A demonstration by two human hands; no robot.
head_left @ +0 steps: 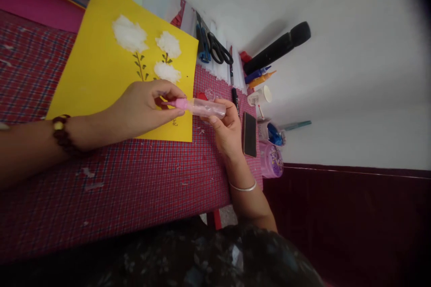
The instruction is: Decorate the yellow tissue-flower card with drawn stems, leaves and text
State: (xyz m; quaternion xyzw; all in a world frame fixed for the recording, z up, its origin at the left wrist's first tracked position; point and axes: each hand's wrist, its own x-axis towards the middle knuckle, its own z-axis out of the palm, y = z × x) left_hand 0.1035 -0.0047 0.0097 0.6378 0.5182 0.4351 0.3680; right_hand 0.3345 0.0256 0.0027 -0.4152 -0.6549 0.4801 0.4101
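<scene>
A clear, narrow glue bottle point(206, 108) with a pink nozzle cap point(181, 103) lies sideways between my two hands, above the edge of the yellow paper point(90, 76). My left hand point(144, 103), with a beaded bracelet at the wrist, has its thumb and fingers closed around the pink cap. The bottle's clear body rests in the closed fingers of my right hand point(229, 128), near its base. On the paper are white fluffy flower heads point(129, 33) with brown stems and green leaves. Some dark writing shows beside my left fingers, partly hidden.
On the checked tablecloth point(144, 184) lie paper scraps. Toward the wall stand black scissors point(218, 49), a black marker point(235, 98), a dark phone point(249, 134), a white paper cup point(261, 96), a pink tub point(271, 161), paint tubes point(261, 79) and a tall black bottle point(278, 48).
</scene>
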